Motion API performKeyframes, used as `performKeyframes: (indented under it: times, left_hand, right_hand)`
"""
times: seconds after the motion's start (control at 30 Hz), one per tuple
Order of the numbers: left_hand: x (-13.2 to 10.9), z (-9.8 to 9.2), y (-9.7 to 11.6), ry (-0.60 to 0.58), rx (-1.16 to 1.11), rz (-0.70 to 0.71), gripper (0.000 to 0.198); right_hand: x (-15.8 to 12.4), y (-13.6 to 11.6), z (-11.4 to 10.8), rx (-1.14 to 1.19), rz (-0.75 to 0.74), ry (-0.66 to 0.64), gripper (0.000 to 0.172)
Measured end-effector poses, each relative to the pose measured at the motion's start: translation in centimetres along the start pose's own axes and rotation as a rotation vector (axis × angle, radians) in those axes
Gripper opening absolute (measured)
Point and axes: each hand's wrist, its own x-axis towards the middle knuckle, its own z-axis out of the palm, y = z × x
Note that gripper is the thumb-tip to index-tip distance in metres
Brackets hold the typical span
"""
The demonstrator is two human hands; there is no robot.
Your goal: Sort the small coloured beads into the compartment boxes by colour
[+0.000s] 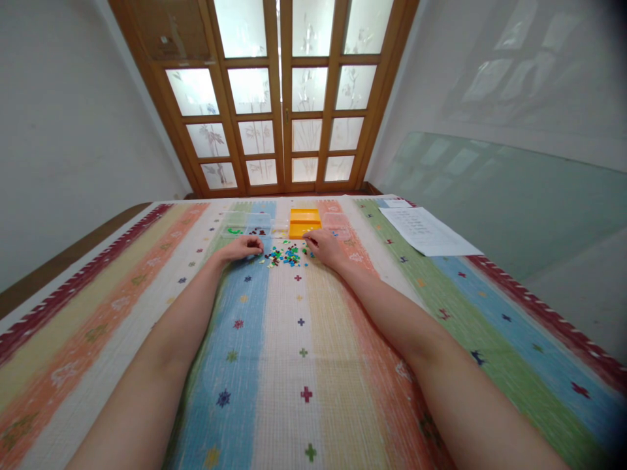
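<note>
Head view: my curled left hand (243, 248) and bunched right hand (323, 246) flanked small bright bits (291, 255) on striped woven cloth (281, 365), near a rectangular yellow box (304, 215); couldn't tell either grip.

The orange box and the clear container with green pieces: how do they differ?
The orange box is solidly coloured; the clear container is see-through. Green pieces show in the clear container, none in the orange box. The right hand is at the orange box's front edge; the left hand is nearer the clear container. Both rest on the striped cloth.
</note>
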Motion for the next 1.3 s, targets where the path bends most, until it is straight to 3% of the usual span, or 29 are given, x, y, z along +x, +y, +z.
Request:
performKeyframes:
  times: [0.23, 0.57, 0.8, 1.07, 1.3]
  left_hand:
    - [0.2, 0.4, 0.2, 0.06, 0.07, 0.024, 0.024]
    - [0.0, -0.9, -0.3, -0.095, 0.223, -0.096, 0.033]
    - [0.2, -0.5, -0.4, -0.096, 0.192, -0.033, 0.026]
    - [0.1, 0.1, -0.2, 0.043, 0.201, 0.004, 0.026]
    - [0.0, 0.0, -0.3, 0.088, 0.083, 0.017, 0.027]
  right_hand:
    - [0.0, -0.1, 0.0, -0.001, 0.003, -0.002, 0.019]
    - [-0.1, 0.3, 0.2, 0.0, -0.007, -0.008, 0.019]
    - [0.0, 0.2, 0.1, -0.012, 0.006, -0.016, 0.021]
    - [0.0, -0.3, -0.2, -0.009, 0.012, -0.014, 0.023]
    - [0.0, -0.2, -0.1, -0.004, 0.007, -0.014, 0.021]
